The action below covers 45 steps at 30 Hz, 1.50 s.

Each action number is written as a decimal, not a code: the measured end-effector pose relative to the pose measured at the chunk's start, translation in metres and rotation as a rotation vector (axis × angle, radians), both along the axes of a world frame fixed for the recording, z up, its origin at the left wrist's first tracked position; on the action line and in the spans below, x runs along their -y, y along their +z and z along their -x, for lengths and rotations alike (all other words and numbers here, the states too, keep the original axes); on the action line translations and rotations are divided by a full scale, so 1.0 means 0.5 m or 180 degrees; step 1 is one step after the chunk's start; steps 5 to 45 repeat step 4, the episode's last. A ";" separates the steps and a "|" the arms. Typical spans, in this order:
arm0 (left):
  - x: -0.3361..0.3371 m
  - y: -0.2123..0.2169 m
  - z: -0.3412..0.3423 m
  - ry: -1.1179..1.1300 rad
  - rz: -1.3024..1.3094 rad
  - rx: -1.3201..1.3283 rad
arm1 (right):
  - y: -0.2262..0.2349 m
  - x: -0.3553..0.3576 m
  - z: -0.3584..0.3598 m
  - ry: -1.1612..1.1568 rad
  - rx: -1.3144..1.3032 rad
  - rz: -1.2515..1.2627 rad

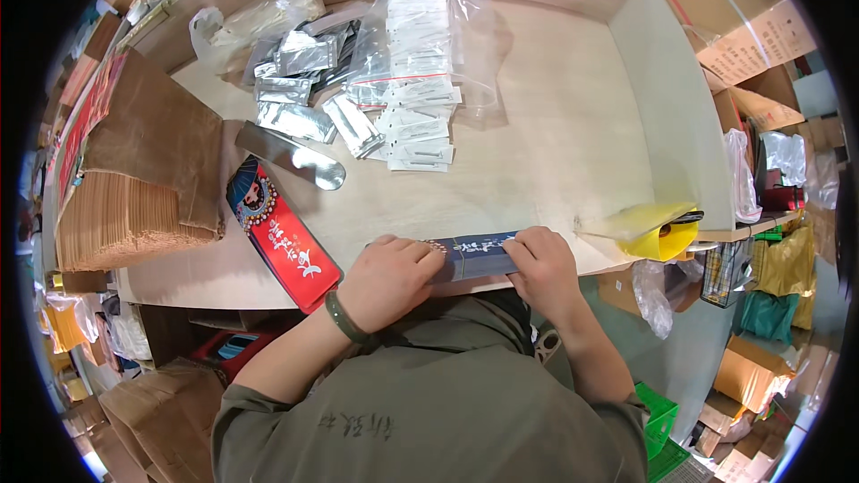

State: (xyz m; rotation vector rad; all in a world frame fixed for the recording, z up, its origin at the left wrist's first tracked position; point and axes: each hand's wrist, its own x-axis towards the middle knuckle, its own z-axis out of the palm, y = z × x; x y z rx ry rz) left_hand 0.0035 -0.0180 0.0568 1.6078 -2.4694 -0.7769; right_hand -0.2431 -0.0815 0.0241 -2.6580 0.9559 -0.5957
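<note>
A long, slim dark blue packet (477, 259) with white print lies crosswise at the table's front edge, close to my body. My left hand (394, 279) grips its left end with the fingers curled over it. At the other end my right hand (544, 270) holds it between thumb and fingers. Left of my left hand, a similar long red packet (295, 255) with a painted figure lies slanted, partly over the front edge. Beyond it rests a shiny metal strip (300, 157) with a rounded end.
Silver sachets (300, 94) lie heaped at the back left. Beside them a clear plastic bag (465, 36) spills a row of small white packets (420, 130). A brown carton of stacked sheets (125, 215) stands at left. A yellow holder (660, 237) sits at the right front corner.
</note>
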 end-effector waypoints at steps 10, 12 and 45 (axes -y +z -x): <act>-0.017 0.003 0.027 -0.0035 0.0919 -0.0175 | -0.012 0.003 -0.031 0.0154 0.0141 -0.0019; -0.017 0.003 0.027 -0.0035 0.0919 -0.0175 | -0.012 0.003 -0.031 0.0154 0.0141 -0.0019; -0.017 0.003 0.027 -0.0035 0.0919 -0.0175 | -0.012 0.003 -0.031 0.0154 0.0141 -0.0019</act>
